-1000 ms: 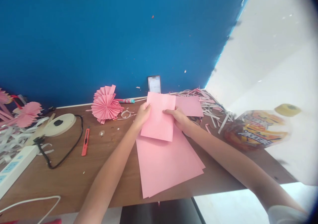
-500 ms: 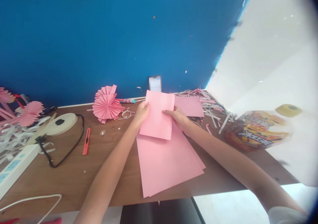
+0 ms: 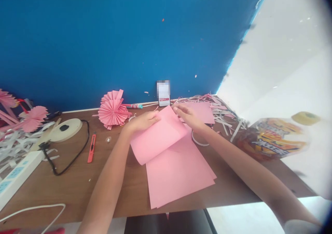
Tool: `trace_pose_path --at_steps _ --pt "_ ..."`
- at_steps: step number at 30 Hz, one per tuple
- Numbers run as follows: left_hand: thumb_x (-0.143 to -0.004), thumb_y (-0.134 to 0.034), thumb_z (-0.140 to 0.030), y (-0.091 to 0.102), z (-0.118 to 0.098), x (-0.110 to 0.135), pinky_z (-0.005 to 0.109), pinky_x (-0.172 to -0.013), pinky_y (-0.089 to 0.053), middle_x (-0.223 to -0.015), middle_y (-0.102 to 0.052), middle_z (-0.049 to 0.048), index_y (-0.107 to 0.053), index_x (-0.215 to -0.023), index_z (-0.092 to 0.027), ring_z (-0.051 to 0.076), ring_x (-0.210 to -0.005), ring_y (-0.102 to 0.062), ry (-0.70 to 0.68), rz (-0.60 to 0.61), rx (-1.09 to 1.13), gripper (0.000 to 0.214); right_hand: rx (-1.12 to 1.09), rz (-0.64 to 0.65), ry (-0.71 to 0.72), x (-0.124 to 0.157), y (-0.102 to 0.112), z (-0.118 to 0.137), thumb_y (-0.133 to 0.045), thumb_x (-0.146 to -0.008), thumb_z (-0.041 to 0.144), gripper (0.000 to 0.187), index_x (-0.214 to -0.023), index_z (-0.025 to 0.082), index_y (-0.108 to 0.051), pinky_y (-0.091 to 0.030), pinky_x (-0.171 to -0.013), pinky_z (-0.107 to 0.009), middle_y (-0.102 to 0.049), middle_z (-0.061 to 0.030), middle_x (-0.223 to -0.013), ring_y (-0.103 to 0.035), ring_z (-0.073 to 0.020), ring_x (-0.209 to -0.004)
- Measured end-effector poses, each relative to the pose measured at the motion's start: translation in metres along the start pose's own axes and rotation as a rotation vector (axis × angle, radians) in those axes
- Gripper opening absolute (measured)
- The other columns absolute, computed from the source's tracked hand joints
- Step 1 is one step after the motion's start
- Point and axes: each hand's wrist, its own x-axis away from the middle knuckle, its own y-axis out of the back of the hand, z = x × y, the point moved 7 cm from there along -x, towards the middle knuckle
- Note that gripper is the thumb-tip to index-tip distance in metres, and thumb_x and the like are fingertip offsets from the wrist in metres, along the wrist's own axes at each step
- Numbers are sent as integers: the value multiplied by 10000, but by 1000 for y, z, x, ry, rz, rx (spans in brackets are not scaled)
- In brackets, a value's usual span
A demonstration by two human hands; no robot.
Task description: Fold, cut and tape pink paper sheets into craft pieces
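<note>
My left hand (image 3: 143,120) and my right hand (image 3: 187,115) both pinch the far edge of a small pink paper sheet (image 3: 157,136), which curls and tilts to the left above the table. Under it lie larger pink paper sheets (image 3: 178,173) stacked on the brown wooden table (image 3: 77,185), reaching its near edge. A further pink sheet (image 3: 203,111) lies just beyond my right hand.
Folded pink paper fans (image 3: 113,110) sit by the blue wall, with more at far left (image 3: 32,118). An orange utility knife (image 3: 91,148), a white tape roll (image 3: 66,129), a black cable, a power strip (image 3: 15,177), paper scraps (image 3: 223,111) and a snack bag (image 3: 275,138) surround the sheets.
The small pink sheet has been turned and lowered from upright to slanted left, curling over. My hands slid along to its far edge.
</note>
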Motion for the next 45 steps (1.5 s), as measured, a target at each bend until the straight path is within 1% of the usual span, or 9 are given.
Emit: trace_pose_path --at_steps 6,10,16,26,29,32,37,40,45 --pt "-911 -345 -506 -14 -3 -4 235 -678 -344 -953 -599 12 -521 -908 -193 144 -827 -533 48 43 -88 359 48 -56 -41 6 -8 -11 -582 -804 530 405 -852 129 -612 -400 -620 -193 -610 -45 -855 -533 -103 -750" --pt "-907 -367 -513 -6 -2 -5 238 -669 -336 -974 -607 24 -533 -939 -191 145 -802 -533 77 -62 -124 364 21 -129 6 4 2 -9 -610 -788 509 385 -801 124 -616 -369 -594 -183 -594 -35 -803 -502 -83 -697" --pt "-931 -327 -467 4 0 -7 257 -613 -282 -859 -615 31 -500 -793 -173 160 -740 -544 81 -199 -286 368 62 -231 3 1 22 -7 -586 -803 499 363 -836 140 -627 -388 -627 -200 -620 -41 -868 -534 -104 -750" --pt "-954 -214 -494 3 9 -10 274 -601 -262 -938 -632 72 -531 -955 -208 242 -824 -591 139 -247 -518 427 63 -278 -107 2 32 -6 -582 -783 517 363 -788 155 -613 -352 -606 -203 -599 -19 -780 -492 -91 -687" --pt "-959 -184 -494 14 15 -9 278 -626 -278 -939 -626 73 -518 -948 -206 231 -830 -581 128 -350 -486 442 73 -312 -201 3 37 -10 -631 -748 489 330 -856 177 -627 -377 -636 -217 -618 -21 -846 -524 -107 -741" --pt "-966 -178 -479 28 22 -7 279 -636 -271 -867 -608 66 -479 -869 -189 200 -792 -556 110 -488 -424 429 -82 -345 -282 4 37 -19 -705 -685 460 454 -1056 229 -581 -438 -693 -238 -622 -24 -1001 -565 -121 -819" --pt "-971 -191 -460 36 22 -3 276 -616 -243 -721 -535 38 -393 -748 -179 158 -680 -482 128 -637 -334 412 -549 -115 -243 1 8 -20 -682 -708 493 483 -1095 238 -548 -492 -827 -283 -599 -36 -1121 -588 -142 -949" --pt "-971 -188 -461 29 17 -7 270 -628 -262 -736 -545 37 -393 -749 -179 155 -679 -481 110 -628 -297 413 -570 -15 -221 5 -7 -16 -710 -694 427 475 -1096 217 -566 -497 -835 -284 -600 -54 -1161 -576 -174 -1032" --pt "-959 -138 -499 20 17 -9 281 -672 -308 -846 -602 83 -476 -867 -186 215 -809 -562 186 -578 -387 469 -458 -37 -270 11 -13 -23 -726 -688 367 471 -1102 194 -582 -519 -778 -270 -559 -75 -1254 -576 -183 -1041"
